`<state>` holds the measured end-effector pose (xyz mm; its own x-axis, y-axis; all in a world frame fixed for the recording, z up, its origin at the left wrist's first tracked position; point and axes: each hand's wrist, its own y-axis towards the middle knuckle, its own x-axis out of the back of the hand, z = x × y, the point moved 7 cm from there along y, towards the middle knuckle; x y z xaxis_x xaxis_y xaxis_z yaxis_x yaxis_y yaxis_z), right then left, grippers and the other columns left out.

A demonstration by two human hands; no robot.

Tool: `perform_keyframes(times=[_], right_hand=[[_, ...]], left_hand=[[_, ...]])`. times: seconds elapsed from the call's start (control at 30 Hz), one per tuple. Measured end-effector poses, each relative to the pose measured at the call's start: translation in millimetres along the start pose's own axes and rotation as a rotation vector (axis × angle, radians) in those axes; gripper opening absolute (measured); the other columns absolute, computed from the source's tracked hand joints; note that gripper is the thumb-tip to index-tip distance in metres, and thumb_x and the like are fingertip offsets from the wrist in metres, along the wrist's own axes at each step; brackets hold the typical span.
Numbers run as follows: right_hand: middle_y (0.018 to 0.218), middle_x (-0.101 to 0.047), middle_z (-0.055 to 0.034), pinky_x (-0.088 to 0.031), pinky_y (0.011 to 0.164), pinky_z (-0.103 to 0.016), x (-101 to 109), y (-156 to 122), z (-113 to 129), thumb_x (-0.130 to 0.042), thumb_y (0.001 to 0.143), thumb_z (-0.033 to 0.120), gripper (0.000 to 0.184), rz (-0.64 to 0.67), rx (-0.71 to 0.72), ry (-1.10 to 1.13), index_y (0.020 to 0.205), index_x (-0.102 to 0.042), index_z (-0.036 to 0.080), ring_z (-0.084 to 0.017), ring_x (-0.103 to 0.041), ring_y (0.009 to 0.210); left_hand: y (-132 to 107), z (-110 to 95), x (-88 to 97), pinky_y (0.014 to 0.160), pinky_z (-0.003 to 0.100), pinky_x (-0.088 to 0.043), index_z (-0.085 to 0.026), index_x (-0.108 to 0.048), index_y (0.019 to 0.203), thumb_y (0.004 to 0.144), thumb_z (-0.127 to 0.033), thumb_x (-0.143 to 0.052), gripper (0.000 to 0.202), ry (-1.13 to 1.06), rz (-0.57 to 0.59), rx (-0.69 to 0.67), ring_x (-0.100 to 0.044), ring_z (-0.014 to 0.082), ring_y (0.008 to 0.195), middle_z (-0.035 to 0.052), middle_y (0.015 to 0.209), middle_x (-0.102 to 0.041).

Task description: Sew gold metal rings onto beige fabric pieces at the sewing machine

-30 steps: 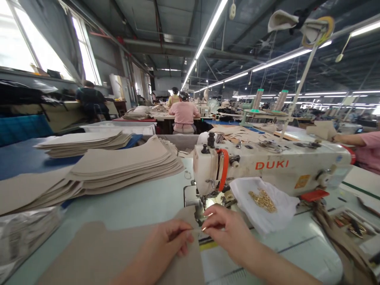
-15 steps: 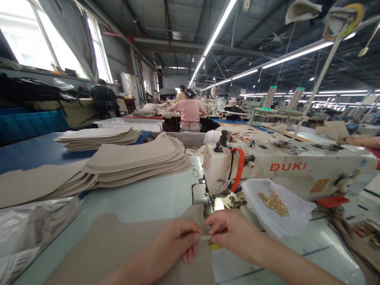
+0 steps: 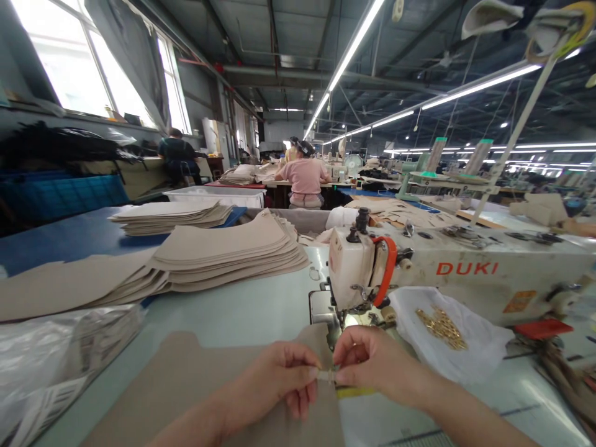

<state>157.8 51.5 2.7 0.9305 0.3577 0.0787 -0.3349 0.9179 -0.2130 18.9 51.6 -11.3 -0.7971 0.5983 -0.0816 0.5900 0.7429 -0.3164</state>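
Observation:
Thumb and fingers of my left hand point(image 3: 282, 377) pinch one end of a short, light fabric strip point(image 3: 325, 375). My right hand point(image 3: 375, 366) closes on the strip's other end, where a small gold-coloured fitting shows; its exact shape is too small to tell. Both hands are above a flat beige fabric panel point(image 3: 209, 372), whose right end lies near the needle area of a white sewing machine point(image 3: 410, 261). Close to my right hand, a white plastic bag point(image 3: 487, 344) bears a heap of small gold metal fittings point(image 3: 441, 328).
Stacked beige panels point(image 3: 223, 248) lie to the left, behind a clear plastic bag point(image 3: 69, 347). A red tray point(image 3: 544, 329) sits by the machine's base at right. Ahead, a person in a pink top point(image 3: 305, 178) sits facing away. Another person point(image 3: 177, 155) sits near the windows.
My view has turned slightly left, so the scene sits further right. Both hands still hold the strip, and more of it and its gold fitting shows between the fingers.

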Motion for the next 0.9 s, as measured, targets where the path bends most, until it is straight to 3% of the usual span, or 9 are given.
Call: perform_keyframes(times=[0.1, 0.27, 0.43, 0.67, 0.9], right_hand=[[0.059, -0.058, 0.0057, -0.043, 0.054, -0.020, -2, 1, -4, -0.077, 0.058, 0.031, 0.025, -0.051, 0.032, 0.052, 0.069, -0.059, 0.017, -0.009, -0.058, 0.054], [0.060, -0.059, 0.0039, -0.048, 0.059, -0.023, -14, 5, -7, -0.078, 0.059, 0.043, 0.034, -0.024, 0.024, 0.099, 0.070, -0.059, 0.017, -0.012, -0.062, 0.059], [0.065, -0.062, 0.0009, -0.050, 0.065, -0.027, -14, 11, -9, -0.079, 0.058, 0.051, 0.042, -0.026, 0.069, 0.172, 0.075, -0.063, 0.016, -0.015, -0.064, 0.064], [0.068, -0.064, -0.0021, -0.050, 0.064, -0.028, -15, 18, -23, -0.077, 0.061, 0.058, 0.044, 0.003, 0.123, 0.205, 0.077, -0.065, 0.019, -0.016, -0.062, 0.063], [0.065, -0.060, -0.0013, -0.047, 0.061, -0.026, -22, 9, -28, -0.075, 0.062, 0.059, 0.045, 0.049, 0.098, 0.191, 0.074, -0.060, 0.019, -0.016, -0.059, 0.061]], left_hand=[[3, -1, 1.0, 0.045, 0.020, -0.041, -0.015, -0.059, 0.074, 0.061, -0.050, -0.073, 0.040, -0.027, -0.029, -0.026, -0.057, 0.0102, 0.044, -0.0006, 0.057, -0.065], [5, -2, 0.5, 0.046, 0.020, -0.041, -0.016, -0.056, 0.072, 0.058, -0.053, -0.076, 0.044, -0.039, -0.048, -0.053, -0.060, 0.0106, 0.047, -0.0006, 0.058, -0.067], [2, -3, 5.4, 0.051, 0.021, -0.044, -0.017, -0.054, 0.076, 0.065, -0.063, -0.068, 0.049, -0.198, -0.129, -0.057, -0.064, 0.0123, 0.052, 0.0023, 0.063, -0.070], [5, -5, 2.9, 0.053, 0.022, -0.044, -0.015, -0.059, 0.078, 0.053, -0.038, -0.081, 0.040, -0.205, -0.172, -0.042, -0.057, 0.0086, 0.047, 0.0017, 0.061, -0.069], [6, -2, -0.7, 0.054, 0.026, -0.044, -0.016, -0.056, 0.062, 0.048, -0.034, -0.078, 0.032, -0.137, -0.171, -0.058, -0.055, 0.0118, 0.048, -0.0021, 0.051, -0.060]])
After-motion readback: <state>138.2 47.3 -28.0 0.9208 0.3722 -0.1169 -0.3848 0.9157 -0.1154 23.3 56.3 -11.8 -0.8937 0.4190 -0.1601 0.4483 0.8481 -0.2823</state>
